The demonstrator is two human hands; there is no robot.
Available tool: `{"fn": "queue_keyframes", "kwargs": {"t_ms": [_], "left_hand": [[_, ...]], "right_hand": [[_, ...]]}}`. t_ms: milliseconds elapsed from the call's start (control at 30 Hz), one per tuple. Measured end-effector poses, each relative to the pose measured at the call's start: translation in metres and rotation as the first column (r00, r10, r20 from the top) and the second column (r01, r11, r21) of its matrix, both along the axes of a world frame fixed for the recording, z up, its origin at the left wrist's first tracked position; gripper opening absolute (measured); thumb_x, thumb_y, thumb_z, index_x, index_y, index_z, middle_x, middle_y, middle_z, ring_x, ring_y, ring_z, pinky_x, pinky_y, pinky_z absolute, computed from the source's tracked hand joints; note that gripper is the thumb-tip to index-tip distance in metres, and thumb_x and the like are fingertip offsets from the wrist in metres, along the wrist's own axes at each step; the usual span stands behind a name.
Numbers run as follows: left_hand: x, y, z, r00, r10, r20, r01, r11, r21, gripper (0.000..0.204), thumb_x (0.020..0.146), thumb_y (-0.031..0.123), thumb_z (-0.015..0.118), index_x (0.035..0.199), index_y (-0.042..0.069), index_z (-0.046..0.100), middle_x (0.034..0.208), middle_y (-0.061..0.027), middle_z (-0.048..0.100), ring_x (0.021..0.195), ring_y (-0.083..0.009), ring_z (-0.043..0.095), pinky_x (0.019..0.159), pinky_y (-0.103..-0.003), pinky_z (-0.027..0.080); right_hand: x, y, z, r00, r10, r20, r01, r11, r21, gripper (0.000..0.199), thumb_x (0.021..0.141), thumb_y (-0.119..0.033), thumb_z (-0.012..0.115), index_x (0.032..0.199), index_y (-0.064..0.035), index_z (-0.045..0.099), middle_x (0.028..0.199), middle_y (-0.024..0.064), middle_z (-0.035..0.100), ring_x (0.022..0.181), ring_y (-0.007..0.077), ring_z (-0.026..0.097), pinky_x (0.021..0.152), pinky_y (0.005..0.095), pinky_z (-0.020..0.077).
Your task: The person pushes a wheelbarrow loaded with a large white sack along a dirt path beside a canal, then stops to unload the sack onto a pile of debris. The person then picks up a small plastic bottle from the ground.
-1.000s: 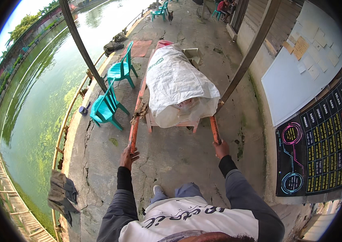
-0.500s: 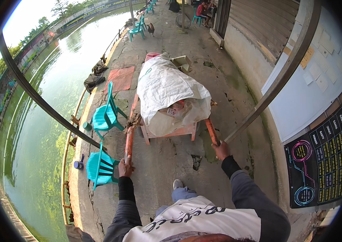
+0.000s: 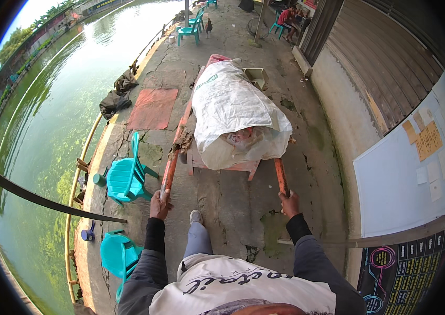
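Both of my hands grip the orange handles of a wheelbarrow, arms stretched forward. My left hand (image 3: 160,205) is closed round the left handle (image 3: 170,170), which is worn and has a brown clump stuck along it. Round the end of the right handle (image 3: 281,176) my right hand (image 3: 289,203) is wrapped. On the wheelbarrow (image 3: 223,166) lies a large, full white woven sack (image 3: 238,110), its near end open, with clear plastic and something reddish inside. An open box-like container (image 3: 255,77) shows beyond the sack's right side. The wheel is hidden.
Green plastic chairs (image 3: 128,178) stand along the left edge beside green water (image 3: 38,157). A red mat (image 3: 152,108) lies ahead on cracked concrete. A wall (image 3: 348,79) and white board (image 3: 411,168) line the right. Farther off are a chicken (image 3: 208,26) and a seated person (image 3: 287,21).
I have moved forward along the path with the wheelbarrow; the near chairs, posts and board have shifted back toward me. Both hands keep their hold, and a different foot position shows.
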State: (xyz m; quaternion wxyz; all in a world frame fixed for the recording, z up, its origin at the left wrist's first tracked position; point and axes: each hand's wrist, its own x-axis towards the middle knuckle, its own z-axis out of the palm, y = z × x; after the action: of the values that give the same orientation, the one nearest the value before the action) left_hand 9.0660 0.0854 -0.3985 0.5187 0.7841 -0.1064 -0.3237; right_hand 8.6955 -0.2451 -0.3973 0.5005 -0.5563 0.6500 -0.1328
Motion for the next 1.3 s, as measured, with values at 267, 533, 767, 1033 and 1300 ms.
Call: {"fn": "queue_keyframes", "kwargs": {"t_ms": [267, 533, 767, 1033, 1300], "left_hand": [[0.06, -0.087, -0.107, 0.993, -0.076, -0.089, 0.082, 0.994, 0.072, 0.043, 0.095, 0.043, 0.065, 0.102, 0.002, 0.053, 0.075, -0.0034, 0.056, 0.057, -0.013, 0.06, 0.051, -0.029, 0.05], [0.149, -0.181, -0.125, 0.928, -0.364, -0.075, 0.355, 0.808, 0.47, 0.044, 0.086, 0.033, 0.072, 0.104, 0.0, 0.05, 0.083, -0.0167, 0.066, 0.07, -0.0286, 0.067, 0.063, -0.041, 0.053], [0.171, -0.29, -0.179, 0.945, -0.307, 0.115, 0.12, 0.652, 0.749, 0.05, 0.081, 0.035, 0.071, 0.113, 0.003, 0.049, 0.1, -0.026, 0.067, 0.094, -0.0441, 0.066, 0.081, -0.051, 0.052], [0.261, -0.403, -0.235, 0.866, -0.345, 0.363, 0.039, 0.768, 0.639, 0.042, 0.078, 0.025, 0.07, 0.107, 0.001, 0.052, 0.095, -0.0267, 0.067, 0.092, -0.044, 0.066, 0.079, -0.051, 0.052], [0.386, -0.546, -0.171, 0.943, -0.257, 0.212, 0.056, 0.748, 0.661, 0.041, 0.075, 0.022, 0.071, 0.106, 0.001, 0.053, 0.091, -0.0252, 0.066, 0.088, -0.0421, 0.066, 0.078, -0.05, 0.052]], "right_hand": [[0.04, -0.104, -0.17, 0.997, 0.052, -0.065, -0.062, 0.984, -0.166, 0.023, 0.091, -0.019, 0.067, 0.103, -0.0025, 0.057, 0.062, 0.0018, 0.046, 0.042, 0.0135, 0.043, 0.037, 0.0352, 0.0354], [0.091, -0.19, -0.207, 0.99, 0.115, 0.076, -0.106, 0.989, -0.102, 0.021, 0.092, -0.018, 0.066, 0.102, -0.0013, 0.057, 0.071, 0.0024, 0.052, 0.053, 0.0113, 0.046, 0.046, 0.0338, 0.0376], [0.129, -0.263, -0.277, 0.992, 0.098, -0.081, -0.118, 0.944, -0.308, 0.022, 0.092, -0.016, 0.067, 0.099, 0.0003, 0.055, 0.077, 0.0037, 0.056, 0.066, 0.0174, 0.054, 0.055, 0.0357, 0.0451], [0.235, -0.406, -0.219, 0.998, 0.044, -0.033, -0.045, 0.998, -0.037, 0.026, 0.092, -0.019, 0.068, 0.105, -0.0016, 0.055, 0.07, 0.0029, 0.052, 0.052, 0.0121, 0.047, 0.043, 0.0322, 0.0394], [0.352, -0.518, -0.228, 0.999, 0.004, 0.033, -0.001, 0.997, -0.077, 0.05, 0.092, -0.024, 0.069, 0.127, 0.0071, 0.051, 0.067, 0.0035, 0.053, 0.049, 0.0121, 0.049, 0.04, 0.0321, 0.0387]]}}
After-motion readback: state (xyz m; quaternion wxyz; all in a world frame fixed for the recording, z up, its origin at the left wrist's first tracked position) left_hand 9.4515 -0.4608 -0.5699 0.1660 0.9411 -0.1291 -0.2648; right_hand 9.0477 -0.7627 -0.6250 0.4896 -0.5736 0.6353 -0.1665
